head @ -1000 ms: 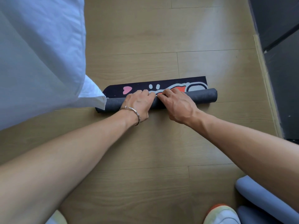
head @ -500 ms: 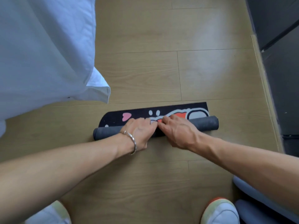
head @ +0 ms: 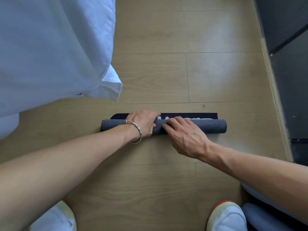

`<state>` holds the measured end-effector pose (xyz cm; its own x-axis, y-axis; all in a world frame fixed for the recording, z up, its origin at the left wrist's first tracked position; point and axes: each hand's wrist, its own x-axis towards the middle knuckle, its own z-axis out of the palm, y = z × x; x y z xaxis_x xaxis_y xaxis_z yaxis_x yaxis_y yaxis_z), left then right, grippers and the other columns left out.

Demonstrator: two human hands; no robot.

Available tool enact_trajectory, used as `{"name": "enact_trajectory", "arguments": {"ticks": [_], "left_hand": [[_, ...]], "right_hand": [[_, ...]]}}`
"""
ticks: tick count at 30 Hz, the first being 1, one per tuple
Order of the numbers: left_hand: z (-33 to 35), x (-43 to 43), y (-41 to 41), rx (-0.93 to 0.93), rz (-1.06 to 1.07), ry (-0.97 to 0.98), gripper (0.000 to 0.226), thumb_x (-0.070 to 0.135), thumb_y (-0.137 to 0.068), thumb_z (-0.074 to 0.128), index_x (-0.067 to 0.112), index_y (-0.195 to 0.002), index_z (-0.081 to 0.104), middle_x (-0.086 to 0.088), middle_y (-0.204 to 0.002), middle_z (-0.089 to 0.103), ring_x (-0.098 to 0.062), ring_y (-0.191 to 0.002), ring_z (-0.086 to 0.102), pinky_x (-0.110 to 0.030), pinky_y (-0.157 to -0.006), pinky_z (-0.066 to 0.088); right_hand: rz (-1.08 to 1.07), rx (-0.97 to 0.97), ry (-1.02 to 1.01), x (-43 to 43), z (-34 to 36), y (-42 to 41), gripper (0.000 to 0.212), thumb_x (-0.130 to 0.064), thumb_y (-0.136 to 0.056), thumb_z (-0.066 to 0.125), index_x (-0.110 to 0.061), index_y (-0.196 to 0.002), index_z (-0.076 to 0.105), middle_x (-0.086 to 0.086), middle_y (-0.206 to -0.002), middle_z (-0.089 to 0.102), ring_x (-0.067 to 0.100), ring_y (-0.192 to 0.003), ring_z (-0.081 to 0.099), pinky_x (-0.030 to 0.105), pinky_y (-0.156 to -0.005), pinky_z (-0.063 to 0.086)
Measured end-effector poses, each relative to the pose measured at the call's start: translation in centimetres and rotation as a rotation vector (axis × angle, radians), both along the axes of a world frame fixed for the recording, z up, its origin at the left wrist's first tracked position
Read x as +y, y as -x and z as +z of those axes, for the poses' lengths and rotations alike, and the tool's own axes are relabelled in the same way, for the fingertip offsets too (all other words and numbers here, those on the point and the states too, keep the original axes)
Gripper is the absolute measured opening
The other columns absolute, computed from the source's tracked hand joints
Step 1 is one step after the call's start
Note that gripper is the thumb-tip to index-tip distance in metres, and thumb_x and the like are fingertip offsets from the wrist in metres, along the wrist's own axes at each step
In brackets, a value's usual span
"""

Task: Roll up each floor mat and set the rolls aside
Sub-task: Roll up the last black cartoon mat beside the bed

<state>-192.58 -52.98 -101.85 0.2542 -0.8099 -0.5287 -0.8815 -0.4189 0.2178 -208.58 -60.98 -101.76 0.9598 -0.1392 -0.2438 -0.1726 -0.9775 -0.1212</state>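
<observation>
1. Now the left hand [head: 143,124] lies over the middle of the floor mat [head: 208,128]. Its fingers curl across the top of the grey roll and its thumb sits on the near side, so it has hold of the roll. A silver bracelet [head: 139,131] sits at that wrist.
2. Just beside it, the right hand [head: 185,137] is laid on the roll with its fingers fairly straight. It presses down rather than closing round the roll, and its fingertips reach the far side.
3. A second ago a broad band of the printed face lay flat beyond the roll — a pink heart, white marks, an orange patch. Only a thin dark flat strip [head: 191,115] with a few white marks shows there now, so the roll has taken in nearly the whole mat.
4. By my reading this mat is about one turn from closed, and what remains is to finish that turn and set the roll aside. The loose edge may spring back if both hands let go at once.
5. Further out, the mat lies crosswise on the wooden floor [head: 150,72], well apart from the dark cabinet [head: 286,64] on the right. White cloth [head: 50,47] hangs at the upper left. Two shoes show at the bottom edge, and beside the right shoe [head: 228,215] are grey rounded shapes [head: 260,214] — possibly finished rolls, though I cannot tell.
</observation>
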Motion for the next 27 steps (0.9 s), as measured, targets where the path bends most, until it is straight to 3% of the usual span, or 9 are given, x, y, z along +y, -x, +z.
{"name": "enact_trajectory", "arguments": {"ticks": [4,8,12,14,18,22,25,27], "left_hand": [[-0.6,0.5,-0.7,-0.048,0.022,0.053,0.034,0.032,-0.099,0.038,0.022,-0.131,0.045,0.001,-0.130,0.052,-0.026,-0.116,0.052,-0.036,-0.087,0.043],[-1.1,0.4,-1.7,0.026,0.041,-0.045,0.034,0.035,-0.101,0.033,0.014,-0.123,0.047,-0.006,-0.127,0.053,-0.029,-0.115,0.051,-0.037,-0.090,0.041],[-0.5,-0.5,-2.2,0.057,0.029,-0.076,0.040,0.038,-0.099,0.039,0.017,-0.131,0.049,-0.008,-0.131,0.052,-0.027,-0.122,0.047,-0.034,-0.096,0.037],[0.1,-0.9,-2.4,0.074,0.001,-0.079,0.042,0.038,-0.096,0.048,0.018,-0.133,0.050,-0.009,-0.131,0.052,-0.027,-0.123,0.046,-0.032,-0.098,0.037],[0.8,-1.1,-2.5,0.134,-0.068,-0.106,0.046,0.043,-0.085,0.062,0.018,-0.123,0.059,-0.008,-0.119,0.056,-0.026,-0.113,0.052,-0.028,-0.088,0.040],[0.6,-0.8,-2.1,0.085,-0.145,-0.135,0.059,0.039,-0.076,0.073,0.020,-0.126,0.050,-0.004,-0.121,0.047,-0.024,-0.117,0.046,-0.031,-0.093,0.042],[0.4,-0.5,-1.6,0.034,-0.197,-0.136,0.048,0.033,-0.081,0.069,0.020,-0.122,0.047,-0.005,-0.119,0.050,-0.027,-0.113,0.050,-0.038,-0.091,0.045],[0.7,-0.4,-1.5,0.023,-0.217,-0.103,0.044,0.030,-0.082,0.066,0.020,-0.120,0.047,-0.005,-0.118,0.049,-0.027,-0.111,0.050,-0.040,-0.089,0.045]], "right_hand": [[-0.035,0.086,-0.007,-0.9,-0.1,-0.6,0.049,-0.015,-0.069,0.067,-0.006,-0.116,0.057,0.011,-0.110,0.059,0.029,-0.093,0.058,0.038,-0.074,0.049],[-0.022,0.107,-0.044,-1.8,0.0,-1.6,0.051,-0.019,-0.086,0.051,-0.009,-0.135,0.041,0.009,-0.129,0.047,0.027,-0.112,0.048,0.036,-0.092,0.041],[-0.033,0.093,-0.086,-2.1,-0.2,-1.6,0.048,-0.018,-0.086,0.047,-0.009,-0.133,0.046,0.010,-0.127,0.050,0.029,-0.106,0.049,0.039,-0.090,0.043],[-0.019,0.084,-0.092,-2.2,-0.2,-1.5,0.044,-0.016,-0.084,0.052,-0.009,-0.127,0.053,0.010,-0.123,0.053,0.030,-0.102,0.052,0.039,-0.086,0.044],[0.031,0.079,-0.063,-2.2,-0.2,-1.3,0.041,-0.013,-0.073,0.069,-0.013,-0.114,0.062,0.006,-0.112,0.059,0.026,-0.093,0.055,0.034,-0.074,0.044],[0.032,0.022,-0.054,-2.2,-0.4,-1.1,0.038,-0.015,-0.062,0.076,-0.015,-0.099,0.068,0.004,-0.098,0.063,0.023,-0.080,0.058,0.032,-0.064,0.045],[0.043,0.019,-0.063,-2.2,0.1,-1.3,0.031,-0.021,-0.076,0.067,-0.014,-0.106,0.065,0.007,-0.108,0.059,0.025,-0.089,0.055,0.035,-0.073,0.044],[0.006,0.028,-0.093,-2.9,0.8,-1.5,0.043,-0.028,-0.083,0.062,-0.013,-0.123,0.054,0.009,-0.124,0.050,0.025,-0.105,0.049,0.036,-0.086,0.042]]}}
